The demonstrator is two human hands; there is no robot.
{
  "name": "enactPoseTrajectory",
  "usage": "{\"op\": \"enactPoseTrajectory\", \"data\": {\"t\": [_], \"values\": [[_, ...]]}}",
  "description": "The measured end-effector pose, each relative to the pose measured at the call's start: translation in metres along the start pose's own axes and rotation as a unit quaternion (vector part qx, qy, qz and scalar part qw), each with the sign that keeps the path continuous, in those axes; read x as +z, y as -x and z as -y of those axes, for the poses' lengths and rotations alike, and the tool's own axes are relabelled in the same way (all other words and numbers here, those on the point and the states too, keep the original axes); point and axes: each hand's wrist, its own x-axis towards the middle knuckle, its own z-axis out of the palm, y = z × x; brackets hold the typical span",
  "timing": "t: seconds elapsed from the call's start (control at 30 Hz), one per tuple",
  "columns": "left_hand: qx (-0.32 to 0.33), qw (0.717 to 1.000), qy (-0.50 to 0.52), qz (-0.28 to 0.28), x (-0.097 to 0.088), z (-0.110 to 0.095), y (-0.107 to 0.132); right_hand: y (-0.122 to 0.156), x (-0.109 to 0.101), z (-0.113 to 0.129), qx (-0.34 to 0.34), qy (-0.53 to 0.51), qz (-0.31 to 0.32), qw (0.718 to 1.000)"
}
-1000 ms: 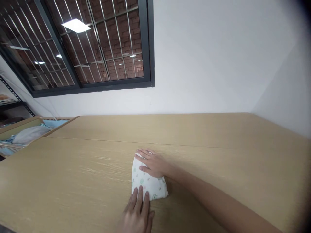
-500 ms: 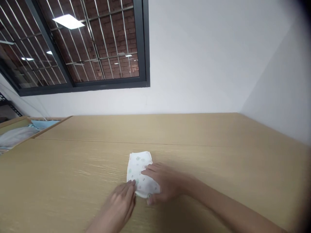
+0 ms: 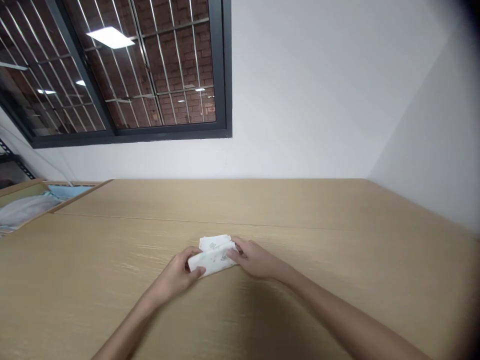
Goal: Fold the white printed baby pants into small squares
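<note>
white printed cotton cloth, folded into a narrow bundle, lies on the pale wood-grain tabletop. left hand pinches its left end between thumb and fingers; right hand pinches the right end. risk: slackened pinch lets folded layers slide apart.

"What's lying there?"
"A folded white cloth with small pale prints, flat, its lower layer showing at twelve o'clock"
"Where?"
"Six o'clock on the wooden tabletop"
</note>
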Motion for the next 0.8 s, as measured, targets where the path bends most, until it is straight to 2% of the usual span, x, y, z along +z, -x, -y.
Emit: {"op": "enactPoseTrajectory", "data": {"t": [0.13,0.23,0.3,0.4,0.5,0.57,0.63,0.7,0.8], "values": [[-0.03,0.997,-0.03,-0.068,-0.003,0.004,-0.034,-0.018,0.01,-0.005,0.059,0.001,-0.059,0.997],[-0.033,0.994,-0.061,-0.087,-0.005,0.009,-0.05,-0.029,0.019,-0.013,0.11,0.016,-0.087,0.99],[-0.033,0.991,-0.089,-0.093,-0.002,0.011,-0.052,-0.034,0.025,-0.019,0.116,0.024,-0.101,0.988],[-0.021,0.982,-0.135,-0.133,0.012,0.008,-0.045,-0.034,0.035,-0.022,0.061,0.097,-0.168,0.979],[0.056,0.956,-0.212,-0.193,0.037,0.004,-0.032,-0.03,0.045,-0.015,-0.055,0.216,-0.219,0.95],[0.133,0.938,-0.275,-0.164,0.055,0.003,-0.026,-0.028,0.052,-0.008,-0.135,0.253,-0.19,0.939],[0.177,0.925,-0.324,-0.089,0.069,0.004,-0.022,-0.028,0.059,-0.005,-0.185,0.263,-0.134,0.937],[0.167,0.92,-0.354,-0.036,0.077,0.005,-0.021,-0.029,0.065,-0.005,-0.197,0.262,-0.09,0.94],[0.12,0.921,-0.371,-0.023,0.08,0.009,-0.021,-0.03,0.069,-0.013,-0.181,0.256,-0.066,0.947]]}}
